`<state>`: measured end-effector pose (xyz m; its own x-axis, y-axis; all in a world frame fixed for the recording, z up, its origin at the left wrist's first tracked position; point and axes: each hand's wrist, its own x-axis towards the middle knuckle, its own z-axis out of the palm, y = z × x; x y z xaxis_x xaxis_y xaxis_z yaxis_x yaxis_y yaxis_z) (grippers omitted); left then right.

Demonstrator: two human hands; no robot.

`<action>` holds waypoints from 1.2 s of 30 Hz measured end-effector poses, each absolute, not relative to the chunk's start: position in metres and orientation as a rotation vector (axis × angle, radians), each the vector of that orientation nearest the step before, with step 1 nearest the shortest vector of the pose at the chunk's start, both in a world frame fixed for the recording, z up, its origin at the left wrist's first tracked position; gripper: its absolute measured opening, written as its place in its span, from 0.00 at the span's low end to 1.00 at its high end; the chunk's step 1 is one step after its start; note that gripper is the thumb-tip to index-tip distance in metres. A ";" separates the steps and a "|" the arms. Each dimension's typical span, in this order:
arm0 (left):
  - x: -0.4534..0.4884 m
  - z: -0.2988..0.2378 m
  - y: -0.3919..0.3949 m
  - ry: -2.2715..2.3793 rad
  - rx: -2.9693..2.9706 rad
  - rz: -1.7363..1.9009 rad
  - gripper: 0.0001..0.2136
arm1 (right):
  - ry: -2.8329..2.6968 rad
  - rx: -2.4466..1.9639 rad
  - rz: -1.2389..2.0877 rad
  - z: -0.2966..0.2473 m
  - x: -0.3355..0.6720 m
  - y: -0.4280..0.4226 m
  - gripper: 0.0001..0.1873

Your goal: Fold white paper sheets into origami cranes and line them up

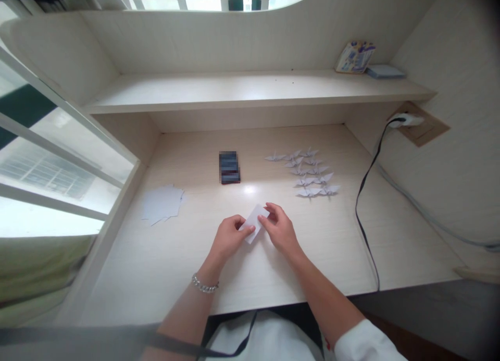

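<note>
Folded grey paper cranes (308,173) beyond, loose paper stack (162,203) left; left hand (228,237) and right hand (280,228) pinch small folded white paper (254,223) between them.

Two hands show, the left hand (228,237) and the right hand (280,229), pinching one folded white sheet (255,220) between them. One chain bracelet (204,285) circles the left wrist. At two o'clock from the hands lie paper cranes (308,172), eleven as far as I can count (the far ones overlap a little). At nine o'clock sits one loose pile of flat sheets (162,203), too overlapped to count. One dark phone (229,167) lies at eleven o'clock. At three o'clock run two cables, one black cable (365,194) and one grey cable (414,199), with one white plug (406,120) in one wall socket (427,129). The single shelf (234,90) carries two items at one o'clock: one printed packet (355,56) and one pale blue pad (385,71).
</note>
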<state>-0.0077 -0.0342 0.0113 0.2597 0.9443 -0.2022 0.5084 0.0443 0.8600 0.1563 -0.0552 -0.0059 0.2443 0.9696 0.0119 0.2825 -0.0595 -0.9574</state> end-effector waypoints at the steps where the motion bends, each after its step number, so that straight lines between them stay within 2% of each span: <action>1: -0.007 0.010 -0.036 1.356 1.555 0.623 0.13 | -1.099 -1.458 1.043 -0.006 0.155 -0.051 0.24; 3: -0.006 0.010 -0.038 1.341 1.505 0.665 0.13 | -0.926 -1.317 1.221 -0.005 0.152 -0.042 0.24; 8: -0.011 0.018 -0.031 1.445 1.421 0.857 0.15 | -0.837 -1.172 1.298 0.001 0.151 -0.026 0.22; 12: -0.007 0.020 -0.017 1.256 1.330 0.880 0.13 | -0.894 -1.159 1.353 0.009 0.151 -0.019 0.22; 15: 0.001 0.014 -0.008 1.183 1.213 0.875 0.13 | -0.913 -1.193 1.356 0.011 0.151 -0.014 0.22; 21: 0.006 -0.002 -0.002 1.135 1.096 0.848 0.12 | -0.904 -1.284 1.276 -0.001 0.151 -0.008 0.14; 36: 0.001 -0.008 -0.003 1.132 0.973 0.847 0.12 | -0.860 -1.340 1.317 -0.009 0.148 -0.008 0.16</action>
